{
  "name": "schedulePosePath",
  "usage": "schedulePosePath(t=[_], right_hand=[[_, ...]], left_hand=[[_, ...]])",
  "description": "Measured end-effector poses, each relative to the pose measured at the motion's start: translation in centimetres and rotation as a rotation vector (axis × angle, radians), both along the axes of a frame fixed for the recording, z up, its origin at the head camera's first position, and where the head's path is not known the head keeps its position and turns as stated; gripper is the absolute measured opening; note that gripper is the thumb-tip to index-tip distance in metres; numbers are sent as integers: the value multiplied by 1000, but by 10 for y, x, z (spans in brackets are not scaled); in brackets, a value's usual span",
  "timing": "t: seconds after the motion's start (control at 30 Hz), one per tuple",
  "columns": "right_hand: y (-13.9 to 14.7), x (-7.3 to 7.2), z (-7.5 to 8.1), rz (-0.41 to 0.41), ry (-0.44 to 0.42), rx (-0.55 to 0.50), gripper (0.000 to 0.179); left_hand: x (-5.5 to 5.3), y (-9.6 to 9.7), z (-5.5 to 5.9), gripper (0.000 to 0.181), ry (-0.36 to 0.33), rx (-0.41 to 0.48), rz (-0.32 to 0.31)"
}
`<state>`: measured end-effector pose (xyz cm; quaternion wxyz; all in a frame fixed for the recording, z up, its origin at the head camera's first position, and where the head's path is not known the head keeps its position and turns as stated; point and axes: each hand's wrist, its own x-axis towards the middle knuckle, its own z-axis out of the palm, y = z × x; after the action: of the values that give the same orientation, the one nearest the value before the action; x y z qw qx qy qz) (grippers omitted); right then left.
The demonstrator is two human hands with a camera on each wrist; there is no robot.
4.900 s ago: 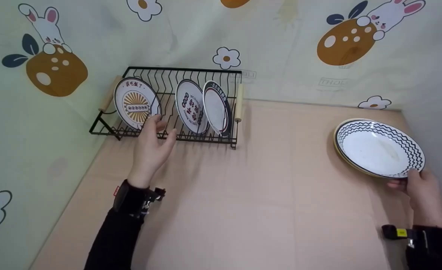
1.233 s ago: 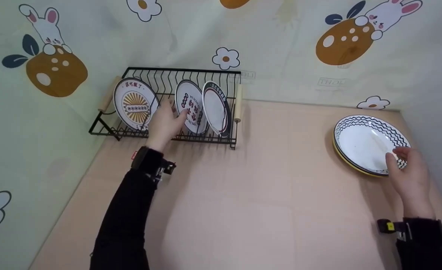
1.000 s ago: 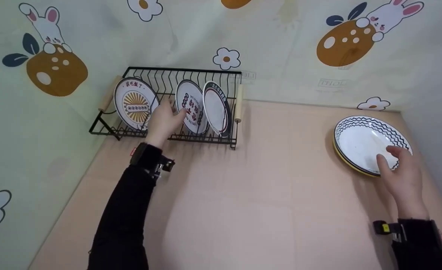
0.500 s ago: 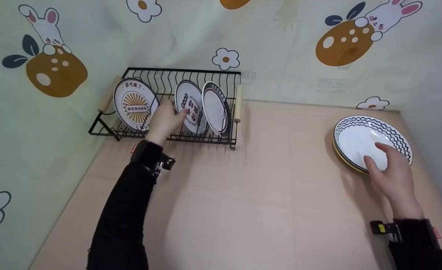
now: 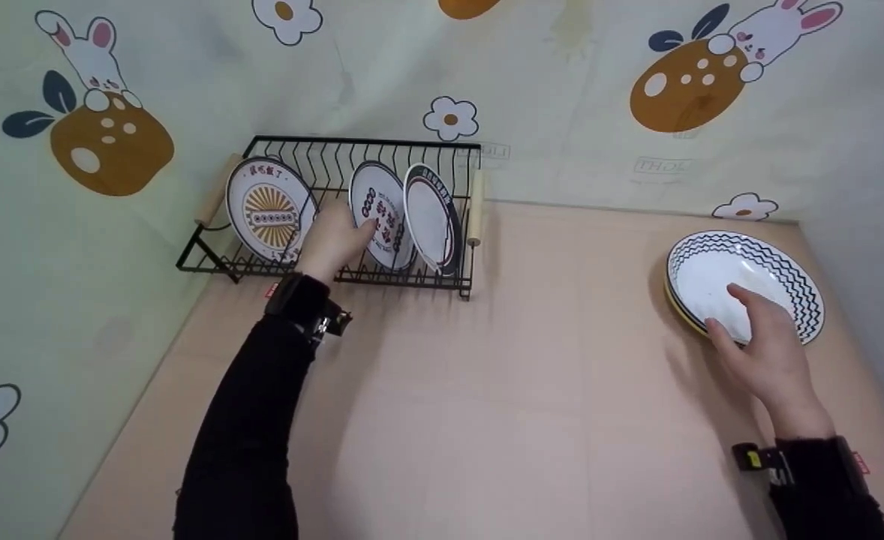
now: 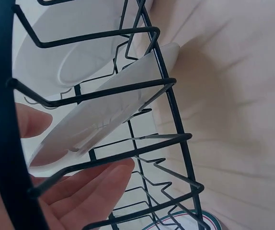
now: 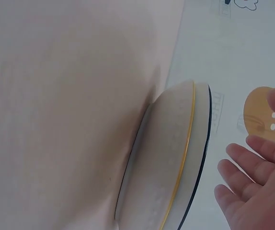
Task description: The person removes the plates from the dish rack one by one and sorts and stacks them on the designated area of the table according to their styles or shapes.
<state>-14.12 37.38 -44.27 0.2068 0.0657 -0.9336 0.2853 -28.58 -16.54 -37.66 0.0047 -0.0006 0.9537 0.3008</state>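
- White round plate with red print (image 5: 389,206): stands tilted on edge in the black wire rack (image 5: 367,140); long axis runs upper left to lower right.
- Left hand (image 5: 331,244): nearer of the 2; thumb and fingers straddle the plate; contact cannot be told.
- Side clearance: wide toward the white sunburst plate (image 5: 271,206), narrow toward the white dark-rimmed plate (image 5: 431,217).
- Right hand (image 5: 772,356): spread wide, over the near edge of the white wavy-rimmed dish (image 5: 712,262).
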Motion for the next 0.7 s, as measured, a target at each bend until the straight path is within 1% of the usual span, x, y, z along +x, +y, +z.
schedulePosePath(t=[0.17,0.27,0.37,0.43,0.5,0.63,0.7], right_hand=[[-8,-1,-2,45,35,21,54],[-12,-2,-4,65,52,33,55],[-15,-3,-5,83,70,42,57],[-17,-5,-6,90,77,41,58],[-18,-6,-7,96,87,38,58],[-20,-7,-8,105,96,40,59],[-21,-7,-8,108,90,44,59]], left_hand=[[-2,0,0,33,-11,30,2],[-3,0,-1,38,-21,52,-5],[-3,0,-2,48,-34,50,-9],[-3,0,-2,49,-39,37,-11],[-4,1,-2,43,-47,21,-11],[-5,1,-4,28,-28,0,-17],[-6,1,-4,25,-20,-8,-22]])
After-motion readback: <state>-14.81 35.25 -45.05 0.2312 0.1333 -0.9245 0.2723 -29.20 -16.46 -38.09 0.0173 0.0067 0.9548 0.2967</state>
